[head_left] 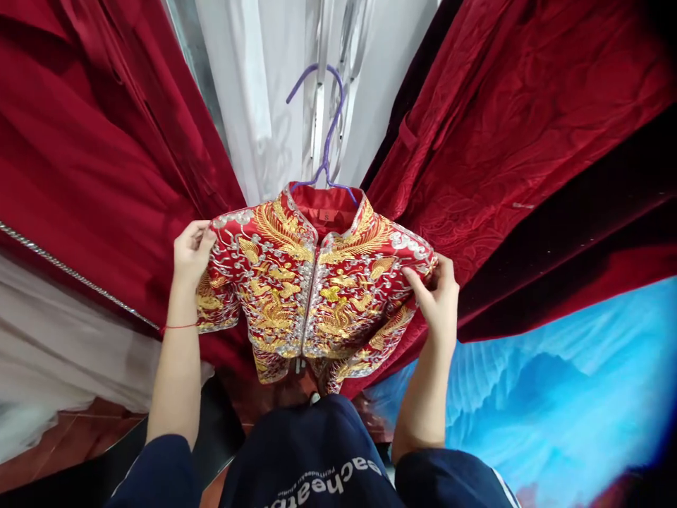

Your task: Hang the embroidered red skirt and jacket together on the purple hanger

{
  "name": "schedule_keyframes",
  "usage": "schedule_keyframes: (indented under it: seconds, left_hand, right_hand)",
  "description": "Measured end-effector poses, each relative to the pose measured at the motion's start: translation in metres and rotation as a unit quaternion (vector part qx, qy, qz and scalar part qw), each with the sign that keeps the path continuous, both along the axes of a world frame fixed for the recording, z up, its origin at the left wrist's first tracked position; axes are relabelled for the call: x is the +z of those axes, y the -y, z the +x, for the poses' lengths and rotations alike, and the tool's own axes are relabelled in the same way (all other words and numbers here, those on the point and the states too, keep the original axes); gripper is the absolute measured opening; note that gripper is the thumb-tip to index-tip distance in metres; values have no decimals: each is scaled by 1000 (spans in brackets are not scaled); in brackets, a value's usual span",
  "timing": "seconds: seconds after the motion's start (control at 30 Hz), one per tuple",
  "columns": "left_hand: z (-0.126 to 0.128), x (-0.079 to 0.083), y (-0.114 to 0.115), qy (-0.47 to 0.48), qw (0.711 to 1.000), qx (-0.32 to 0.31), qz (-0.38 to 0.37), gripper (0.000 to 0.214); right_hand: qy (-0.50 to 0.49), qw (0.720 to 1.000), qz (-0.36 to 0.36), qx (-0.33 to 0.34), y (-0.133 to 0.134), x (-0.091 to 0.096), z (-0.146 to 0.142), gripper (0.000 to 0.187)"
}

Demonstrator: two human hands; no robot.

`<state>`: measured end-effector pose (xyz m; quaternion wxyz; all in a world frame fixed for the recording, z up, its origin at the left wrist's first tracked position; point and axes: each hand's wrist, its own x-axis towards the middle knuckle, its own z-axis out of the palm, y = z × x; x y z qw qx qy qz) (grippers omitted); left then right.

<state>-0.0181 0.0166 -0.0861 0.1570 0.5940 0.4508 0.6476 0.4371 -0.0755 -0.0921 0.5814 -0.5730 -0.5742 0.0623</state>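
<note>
A short red jacket (338, 310) with gold and silver embroidery and a stand-up collar hangs in front of me. Its front edges meet down the middle, and a small tag marked S (326, 216) shows inside the neck. Through the collar runs a purple hanger (328, 144), its hook free at the top left. My left hand (193, 247) pinches the jacket's shoulder at the left. At the opposite shoulder, my right hand (436, 289) grips the cloth between thumb and fingers. Both sleeves droop below the hands.
Dark red garments (95, 155) hang on the left, with patterned red cloth (508, 127) on the right. White fabric (238, 85) and shiny metal rails (317, 120) stand behind the hanger. Blue printed cloth (571, 381) lies at the lower right; brown floor tiles (79, 430) show at lower left.
</note>
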Motion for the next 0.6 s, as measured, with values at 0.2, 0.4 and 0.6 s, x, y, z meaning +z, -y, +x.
schedule_keyframes:
  seconds: [0.2, 0.4, 0.6]
  left_hand:
    - [0, 13, -1, 28, 997, -18, -63, 57]
    - [-8, 17, 30, -47, 997, 44, -49, 48]
    - [-37, -37, 43, -46, 975, -43, -214, 55]
  right_hand:
    - [-99, 995, 4, 1, 7, -27, 9, 34]
    - [-135, 990, -1, 32, 8, -34, 28, 32]
    - [-7, 975, -207, 80, 43, -49, 53, 36]
